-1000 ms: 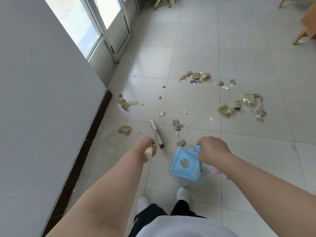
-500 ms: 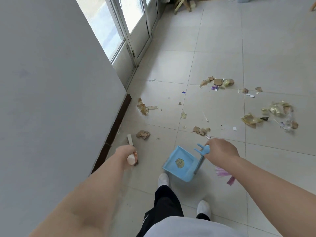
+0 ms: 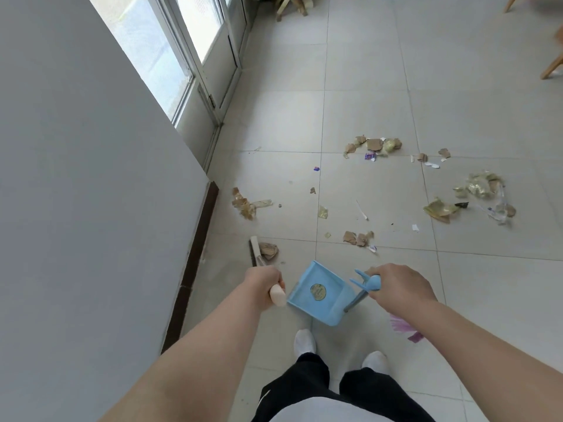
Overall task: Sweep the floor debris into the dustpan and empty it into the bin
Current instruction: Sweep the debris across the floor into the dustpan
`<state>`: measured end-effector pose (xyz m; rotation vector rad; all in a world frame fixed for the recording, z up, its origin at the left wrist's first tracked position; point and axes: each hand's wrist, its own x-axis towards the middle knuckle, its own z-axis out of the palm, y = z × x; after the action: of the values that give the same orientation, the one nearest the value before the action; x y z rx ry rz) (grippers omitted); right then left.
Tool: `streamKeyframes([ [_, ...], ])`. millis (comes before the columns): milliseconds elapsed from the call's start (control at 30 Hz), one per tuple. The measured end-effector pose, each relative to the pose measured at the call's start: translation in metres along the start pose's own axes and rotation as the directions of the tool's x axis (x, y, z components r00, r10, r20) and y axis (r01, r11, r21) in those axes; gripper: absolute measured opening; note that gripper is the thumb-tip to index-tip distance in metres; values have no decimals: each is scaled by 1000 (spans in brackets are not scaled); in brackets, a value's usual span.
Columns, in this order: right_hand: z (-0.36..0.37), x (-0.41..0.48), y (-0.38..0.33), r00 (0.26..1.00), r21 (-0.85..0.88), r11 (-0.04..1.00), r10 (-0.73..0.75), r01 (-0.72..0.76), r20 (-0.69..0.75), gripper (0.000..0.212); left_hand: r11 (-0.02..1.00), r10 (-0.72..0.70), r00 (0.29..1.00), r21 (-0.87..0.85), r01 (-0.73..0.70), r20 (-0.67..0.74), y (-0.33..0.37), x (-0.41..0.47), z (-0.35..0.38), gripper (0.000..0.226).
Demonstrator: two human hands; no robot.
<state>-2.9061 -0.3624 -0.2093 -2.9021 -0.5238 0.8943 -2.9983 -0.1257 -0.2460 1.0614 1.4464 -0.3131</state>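
Note:
My left hand (image 3: pixel 264 284) grips the pale handle end of a broom (image 3: pixel 255 249), whose head rests on the floor just left of a crumpled brown cardboard scrap (image 3: pixel 269 250). My right hand (image 3: pixel 399 287) holds the blue handle of a light blue dustpan (image 3: pixel 316 295), which sits on the tiles between my hands with its mouth toward the upper left. Torn cardboard and gold foil debris lies scattered ahead: a pile near the wall (image 3: pixel 245 204), scraps in the middle (image 3: pixel 358 238), a far cluster (image 3: pixel 373 146) and a right cluster (image 3: pixel 475 193). No bin is in view.
A grey wall (image 3: pixel 91 178) with a dark skirting board (image 3: pixel 195 260) runs along the left, ending at a glass door (image 3: pixel 195 50). Wooden furniture legs (image 3: pixel 551 67) stand at the far right. A pink and purple scrap (image 3: pixel 406 328) lies beside my right forearm. My feet in white socks (image 3: pixel 304 342) stand below the dustpan.
The view has shifted and my feet have moved. The broom head moved from the middle of the floor leftward toward the wall, up against the cardboard scrap. The dustpan stays between my hands.

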Motion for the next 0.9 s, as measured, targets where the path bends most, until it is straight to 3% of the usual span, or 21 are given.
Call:
streamKeyframes([
  [200,-9,8,11,997,53,995,80,-79,-19,17,993,8,997,118,-18,82,26,2,42,30],
  [333,-20,19,20,996,74,994,83,-82,-18,16,999,-24,989,27,21,149,50,-6,39,10],
  [400,-26,26,22,997,74,995,71,-70,-14,17,999,-35,984,6,34,173,63,-12,31,13],
  [600,-48,52,11,1000,36,999,3,-3,-7,22,993,61,996,98,-67,62,97,-21,26,7],
  [733,-55,70,-1,1000,46,999,-19,20,-20,22,976,165,984,155,-153,-63,112,0,12,22],
  [900,-61,91,-22,999,85,996,-35,38,-29,18,968,185,971,197,-154,-150,148,39,-27,34],
])
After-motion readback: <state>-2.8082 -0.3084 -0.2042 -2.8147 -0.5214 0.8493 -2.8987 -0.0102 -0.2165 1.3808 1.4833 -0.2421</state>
